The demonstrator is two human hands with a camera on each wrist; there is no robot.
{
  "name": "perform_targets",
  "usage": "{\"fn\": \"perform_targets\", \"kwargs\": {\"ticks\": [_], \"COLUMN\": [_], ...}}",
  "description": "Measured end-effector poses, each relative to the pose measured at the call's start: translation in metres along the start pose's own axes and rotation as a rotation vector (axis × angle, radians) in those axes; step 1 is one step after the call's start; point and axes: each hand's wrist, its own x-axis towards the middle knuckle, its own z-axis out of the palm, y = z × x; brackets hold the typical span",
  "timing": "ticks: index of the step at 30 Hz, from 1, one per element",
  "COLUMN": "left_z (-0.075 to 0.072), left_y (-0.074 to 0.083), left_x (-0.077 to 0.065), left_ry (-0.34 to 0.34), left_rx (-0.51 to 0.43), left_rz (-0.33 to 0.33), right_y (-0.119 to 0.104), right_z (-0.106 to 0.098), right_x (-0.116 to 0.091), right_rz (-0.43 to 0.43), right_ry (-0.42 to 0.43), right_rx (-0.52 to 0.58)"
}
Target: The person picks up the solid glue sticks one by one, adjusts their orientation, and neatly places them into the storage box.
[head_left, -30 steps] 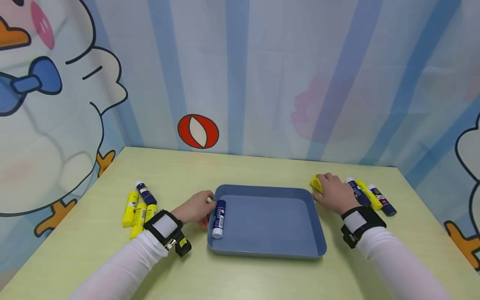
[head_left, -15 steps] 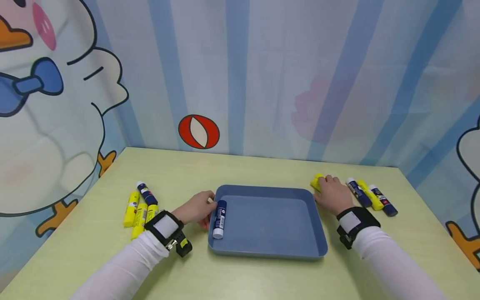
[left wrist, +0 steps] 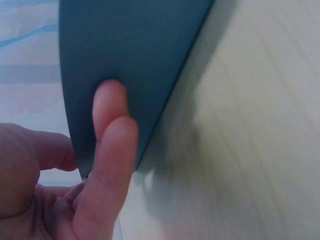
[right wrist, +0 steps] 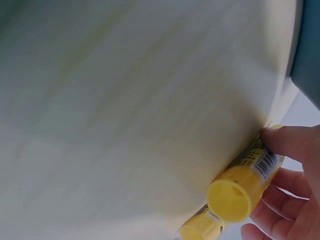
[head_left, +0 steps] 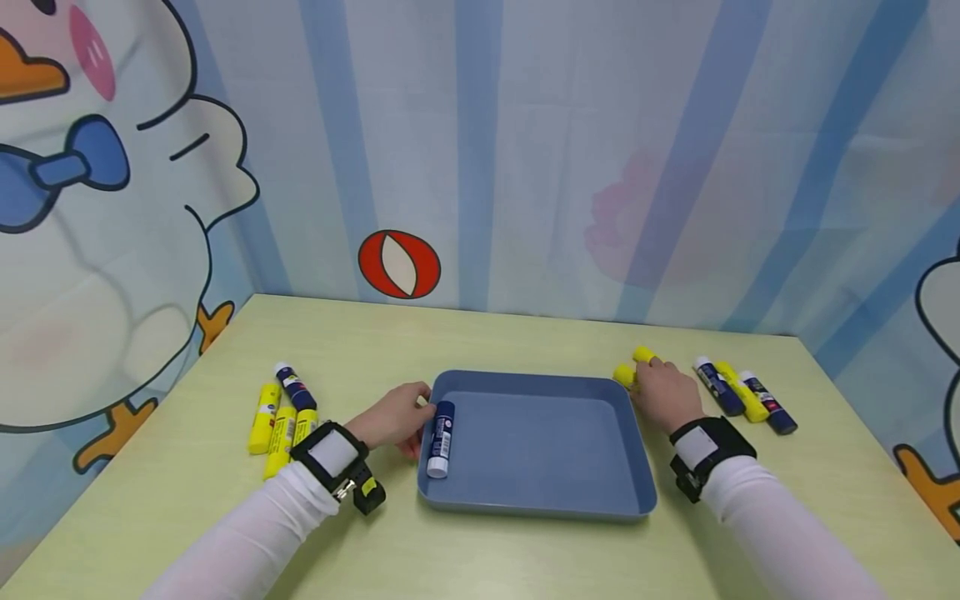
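Note:
My left hand (head_left: 393, 417) grips the left rim of a blue-grey tray (head_left: 540, 510), its fingers (left wrist: 112, 160) against the outer wall. Inside the tray, along that side, lies a navy glue stick (head_left: 441, 440) with a white end. Just beyond the tray's right side, my right hand (head_left: 666, 396) pinches a yellow glue stick (right wrist: 247, 180) between thumb and fingers. Its yellow end (head_left: 624, 375) pokes out past the hand in the head view. A second yellow glue stick (right wrist: 204, 226) lies close beside it, partly hidden by the hand.
Left of the tray lie several yellow glue sticks (head_left: 262, 419) and a navy one (head_left: 296, 386). At the right are two navy glue sticks (head_left: 717, 386) with a yellow one (head_left: 741, 391) between them. A printed curtain (head_left: 525, 167) hangs behind the table (head_left: 487, 333).
My right hand has shifted slightly left and nearer to me. The ends of the two yellow glue sticks by it now show apart. My left hand and the tray have stayed put.

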Motion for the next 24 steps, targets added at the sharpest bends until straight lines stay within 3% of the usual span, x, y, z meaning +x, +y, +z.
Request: {"fn": "perform_targets", "kwargs": {"ticks": [15,24], "left_z": [-0.001,0.0], "left_y": [0.003,0.002], "left_x": [-0.003,-0.001], "left_ry": [0.001,0.001], "left_rx": [0.012,0.006], "left_rz": [-0.001,-0.016], "right_y": [0.001,-0.001], "right_z": [-0.003,-0.027], "right_x": [0.001,-0.001], "right_rz": [-0.006,-0.037], "right_ry": [-0.019,0.02], "right_rx": [0.019,0.057]}}
